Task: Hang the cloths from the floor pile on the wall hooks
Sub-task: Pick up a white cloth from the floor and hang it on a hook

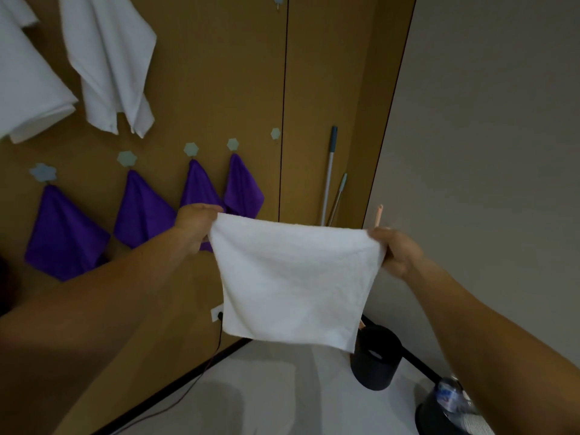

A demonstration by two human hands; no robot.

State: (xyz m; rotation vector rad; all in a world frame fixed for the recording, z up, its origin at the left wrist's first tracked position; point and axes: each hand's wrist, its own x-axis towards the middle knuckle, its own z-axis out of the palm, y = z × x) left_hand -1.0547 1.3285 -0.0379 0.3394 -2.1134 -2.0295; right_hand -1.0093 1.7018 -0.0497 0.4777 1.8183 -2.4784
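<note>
Left hand: pinches the upper left corner of the white cloth, thumb lying over its top edge; the other fingers are hidden behind it.
Right hand: fingers curled round the bunched upper right corner of the cloth.
White cloth: in the air, pulled taut between the two hands. Its top edge runs left to right, a little higher at the left, and the rest hangs flat below. It is clear of the wall.
Black bin: on the floor, beyond and below the cloth's lower right corner.
Purple cloths: four in a row, each hung by a corner from its own hook, up and to the left of the cloth. The rightmost is just behind the cloth's left corner.
Free hook: bare, on the wooden wall, above the cloth's left half and beyond it. Its prong is too small to see, though it probably sits under the hexagon plate.
Handles: two poles lean in the corner, above the cloth's right half.
Deciding relation: the free hook lies up and away from the top edge, nearer the left-hand corner than the right. The cloth's long edge runs crosswise to it.
Likely step: lifting one corner to that hook, and the left hand looks better placed.
Floor pile: not in view.
</note>
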